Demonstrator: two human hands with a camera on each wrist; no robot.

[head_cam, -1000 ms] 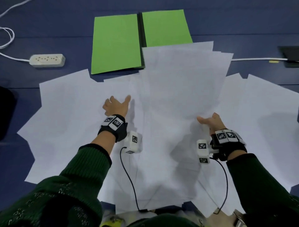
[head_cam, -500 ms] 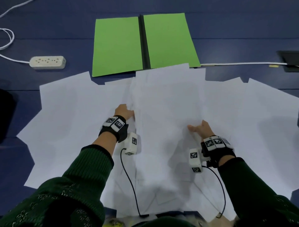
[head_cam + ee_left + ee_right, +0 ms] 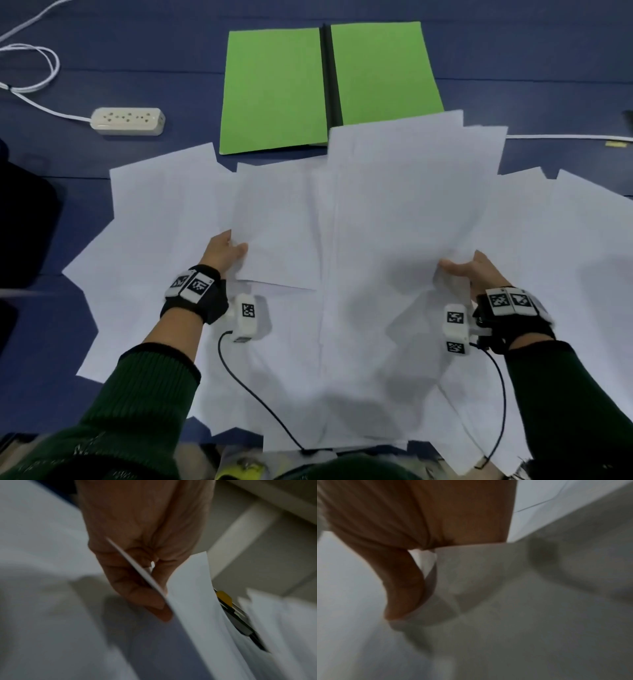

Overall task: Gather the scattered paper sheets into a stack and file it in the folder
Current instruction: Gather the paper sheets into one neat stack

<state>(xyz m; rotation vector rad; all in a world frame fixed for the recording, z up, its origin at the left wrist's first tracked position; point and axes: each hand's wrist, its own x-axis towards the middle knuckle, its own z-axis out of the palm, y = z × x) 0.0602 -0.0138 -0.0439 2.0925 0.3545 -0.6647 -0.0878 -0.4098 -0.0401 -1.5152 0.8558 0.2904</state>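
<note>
An open green folder (image 3: 274, 89) lies flat at the far centre of the blue surface. White paper sheets (image 3: 161, 212) spread in a wide overlapping fan in front of it. My left hand (image 3: 224, 251) pinches the left edge of one sheet (image 3: 277, 233); the left wrist view shows my left hand (image 3: 137, 574) with thumb and fingers closed on that sheet's edge (image 3: 192, 588). My right hand (image 3: 469, 270) grips a bundle of sheets (image 3: 411, 192) whose far edge overlaps the folder's near right corner. In the right wrist view my thumb (image 3: 406, 585) lies on the paper (image 3: 505, 588); the fingers are hidden under it.
A white power strip (image 3: 127, 120) with a looped white cable (image 3: 30, 68) lies at the far left. Another white cable (image 3: 561, 137) runs along the far right. A dark object (image 3: 24, 222) sits at the left edge. Bare blue surface (image 3: 137, 51) surrounds the folder.
My left hand went from lying spread on the papers to pinching one sheet's edge. The bundle in my right hand dropped towards me, then slid back out to the folder's corner.
</note>
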